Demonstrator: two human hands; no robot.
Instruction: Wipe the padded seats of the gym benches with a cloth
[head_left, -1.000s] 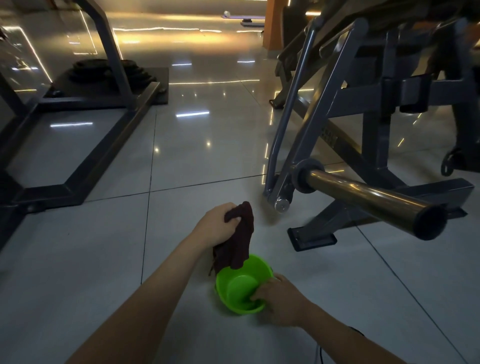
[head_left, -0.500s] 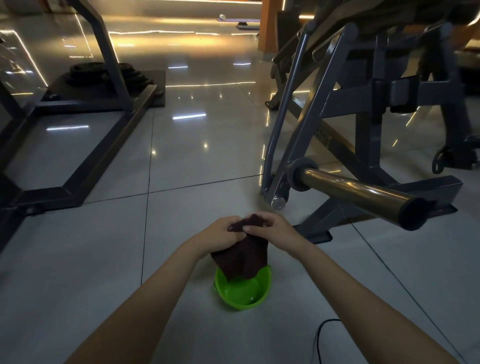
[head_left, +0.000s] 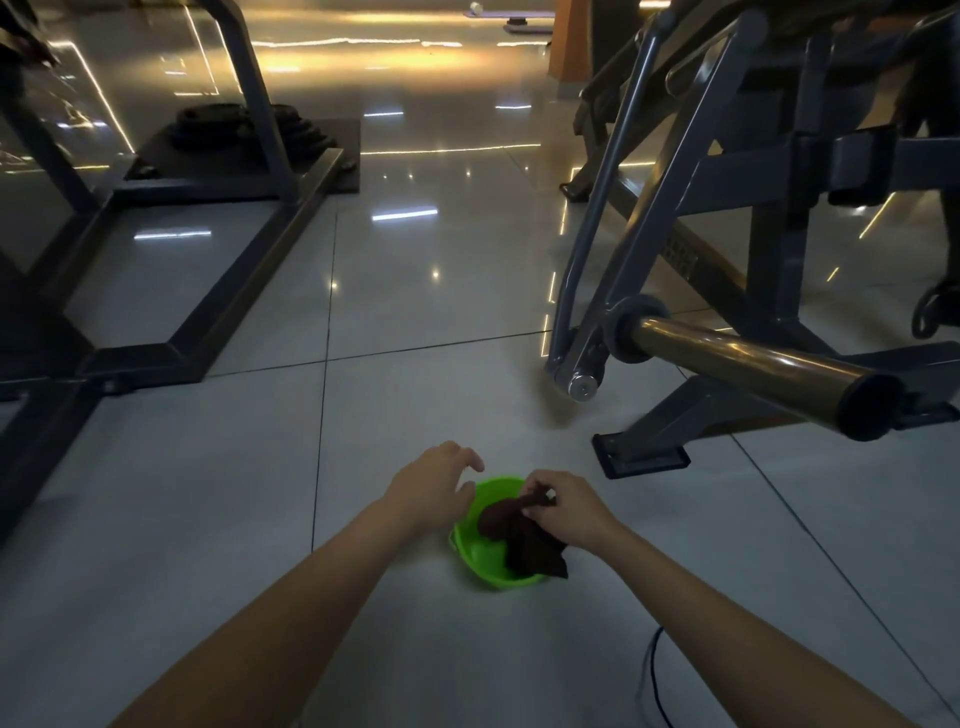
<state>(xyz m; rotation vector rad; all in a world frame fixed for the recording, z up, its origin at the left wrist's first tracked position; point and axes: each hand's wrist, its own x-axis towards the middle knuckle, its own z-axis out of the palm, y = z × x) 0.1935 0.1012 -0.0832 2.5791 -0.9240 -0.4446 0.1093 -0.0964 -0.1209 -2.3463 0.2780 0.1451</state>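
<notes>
- Looking down at the tiled floor, I see no wiping begun: nothing I hold is near a padded seat, and I cannot make out a seat clearly in this dim light.
- Beyond my right hand stands the grey machine frame, with its brass-coloured bar jutting out above and to the right of that hand.
- Well beyond my left hand lies the dark rack base, with weight plates stacked far behind it.
- The green bowl sits on the floor directly under both hands, closer than any machine.
- The cloth was held up above the bowl by both hands half a second ago. Now it has dropped: one end is bunched in my right hand, the rest lies inside the bowl and hangs over the rim nearest my right wrist.
- My right hand pinches the top of the cloth, fingers curled round it, above the bowl's far right rim.
- My left hand has let go. It hovers over the bowl's left rim, fingers spread and holding nothing.
- I judge this a dip or rinse, so the cloth is still being readied; wringing and carrying it to a bench come next.
</notes>
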